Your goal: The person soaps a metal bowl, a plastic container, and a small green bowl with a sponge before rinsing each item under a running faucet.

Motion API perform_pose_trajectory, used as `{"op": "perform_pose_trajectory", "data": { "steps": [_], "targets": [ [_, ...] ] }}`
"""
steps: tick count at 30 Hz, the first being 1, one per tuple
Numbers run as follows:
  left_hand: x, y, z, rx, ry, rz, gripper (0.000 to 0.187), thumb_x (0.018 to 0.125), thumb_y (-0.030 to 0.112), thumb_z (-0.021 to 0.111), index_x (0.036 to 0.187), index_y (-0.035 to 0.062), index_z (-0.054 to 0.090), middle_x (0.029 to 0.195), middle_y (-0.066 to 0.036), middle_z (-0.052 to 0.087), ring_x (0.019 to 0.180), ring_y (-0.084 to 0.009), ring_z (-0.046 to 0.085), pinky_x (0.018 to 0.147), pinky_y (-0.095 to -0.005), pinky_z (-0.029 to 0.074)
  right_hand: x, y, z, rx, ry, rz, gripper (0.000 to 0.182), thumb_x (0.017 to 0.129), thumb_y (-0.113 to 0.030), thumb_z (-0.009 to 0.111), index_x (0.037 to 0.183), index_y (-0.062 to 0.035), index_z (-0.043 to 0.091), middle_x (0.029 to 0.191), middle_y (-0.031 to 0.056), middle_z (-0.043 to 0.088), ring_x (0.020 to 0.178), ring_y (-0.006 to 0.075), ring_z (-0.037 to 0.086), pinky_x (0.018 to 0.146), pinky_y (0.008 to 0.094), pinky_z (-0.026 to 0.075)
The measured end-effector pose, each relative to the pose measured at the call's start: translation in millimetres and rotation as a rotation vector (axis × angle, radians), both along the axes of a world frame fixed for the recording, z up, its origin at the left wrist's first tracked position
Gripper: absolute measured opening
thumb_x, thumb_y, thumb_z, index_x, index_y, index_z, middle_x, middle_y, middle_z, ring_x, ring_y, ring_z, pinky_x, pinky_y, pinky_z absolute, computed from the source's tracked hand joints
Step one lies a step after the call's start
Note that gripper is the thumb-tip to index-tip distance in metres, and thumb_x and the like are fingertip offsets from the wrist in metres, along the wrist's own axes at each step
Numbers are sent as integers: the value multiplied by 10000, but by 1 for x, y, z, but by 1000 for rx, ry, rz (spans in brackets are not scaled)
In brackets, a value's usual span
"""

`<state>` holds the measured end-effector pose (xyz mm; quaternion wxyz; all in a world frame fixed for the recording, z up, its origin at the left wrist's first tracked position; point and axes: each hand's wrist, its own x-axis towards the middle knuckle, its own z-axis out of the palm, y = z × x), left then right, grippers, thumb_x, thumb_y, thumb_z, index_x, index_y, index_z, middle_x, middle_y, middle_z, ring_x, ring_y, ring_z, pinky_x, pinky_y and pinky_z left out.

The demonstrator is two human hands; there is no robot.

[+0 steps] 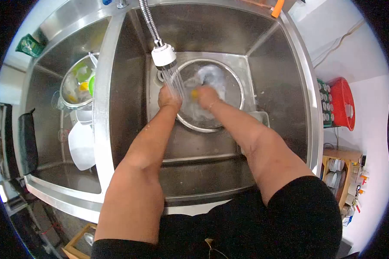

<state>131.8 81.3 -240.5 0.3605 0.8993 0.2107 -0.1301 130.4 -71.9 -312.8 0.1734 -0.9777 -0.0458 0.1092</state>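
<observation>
My left hand point(169, 98) is curled at the left rim of a round metal basin point(242, 88), under running water. Falling water blurs its fingers, and whatever it grips is hidden. Over the basin, my right hand point(206, 96) is closed and smeared by motion. A small blurred yellow thing point(195, 93) pokes out at its fingers; its kind does not show. Cloudy, foamy water point(214, 77) fills the basin beyond my right hand. The white spray head point(164, 56) of the tap hangs above my left hand and pours onto it.
A divider point(103, 86) separates the left sink, which holds a metal bowl point(69, 102) of yellow and green things and a white dish point(82, 146). A clear container point(260, 116) sits right of the basin. A red basket point(343, 103) stands outside the sink.
</observation>
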Motion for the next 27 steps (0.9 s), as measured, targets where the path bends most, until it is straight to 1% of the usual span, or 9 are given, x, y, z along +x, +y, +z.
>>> {"op": "perform_pose_trajectory", "data": {
  "steps": [2, 7, 10, 13, 15, 17, 19, 25, 27],
  "targets": [
    [3, 0, -16, -8, -24, 7, 269, 796, 232, 517, 1017, 80, 498, 947, -187, 605, 926, -360, 572, 805, -428, 451, -19, 20, -9, -18, 117, 181, 203, 759, -193, 521, 911, -78, 594, 902, 165, 612, 858, 318, 592, 729, 418, 462],
    [4, 3, -19, -16, -46, 53, 254, 796, 200, 508, 1006, 58, 498, 952, -206, 596, 928, -371, 567, 806, -432, 449, -17, -13, 35, -121, 201, 253, 215, 771, -205, 493, 901, -69, 596, 899, 171, 612, 846, 322, 595, 731, 424, 462],
    [2, 3, -16, -2, -30, 26, 242, 807, 186, 482, 1009, 54, 501, 960, -209, 592, 932, -381, 559, 811, -437, 443, 1, -25, 28, -159, 97, 92, 221, 766, -204, 490, 907, -80, 607, 875, 168, 617, 843, 320, 599, 726, 423, 469],
    [2, 2, -9, 92, -84, -91, 232, 819, 180, 453, 1011, 61, 504, 964, -214, 588, 930, -385, 557, 813, -446, 438, -12, -16, 24, -200, 57, 240, 210, 743, -196, 512, 896, -93, 614, 853, 157, 622, 821, 312, 605, 708, 427, 474],
    [1, 5, -11, 86, -94, -83, 231, 823, 169, 436, 1005, 50, 514, 968, -218, 584, 932, -384, 555, 813, -448, 435, -45, -11, 40, -259, 222, 336, 214, 735, -199, 513, 894, -99, 616, 858, 157, 622, 803, 308, 605, 696, 430, 474],
    [0, 7, -14, 58, -108, -83, 235, 826, 174, 433, 1001, 40, 512, 969, -220, 582, 937, -384, 552, 811, -449, 435, -25, -27, 31, -186, 198, 337, 209, 738, -180, 502, 891, -89, 613, 861, 161, 620, 805, 314, 602, 692, 431, 472],
    [2, 5, -16, 22, -131, -86, 239, 829, 179, 430, 998, 30, 509, 969, -222, 581, 942, -384, 550, 809, -449, 435, 2, -37, 33, -214, 22, 156, 234, 778, -197, 470, 840, -47, 639, 897, 168, 623, 850, 319, 608, 716, 430, 480],
    [6, 6, -21, 71, -48, -81, 236, 802, 170, 507, 990, 30, 534, 962, -191, 593, 946, -368, 553, 786, -430, 453, -32, 10, 23, -70, 88, 186, 245, 789, -182, 457, 921, -50, 617, 914, 164, 621, 839, 326, 604, 720, 423, 482],
    [0, 4, -16, 213, -148, -118, 204, 770, 149, 550, 944, 47, 579, 939, -174, 605, 924, -353, 567, 775, -413, 465, -44, -2, 27, -103, 192, 362, 247, 795, -194, 460, 929, -63, 620, 940, 154, 618, 860, 322, 599, 731, 423, 480]
  ]
}}
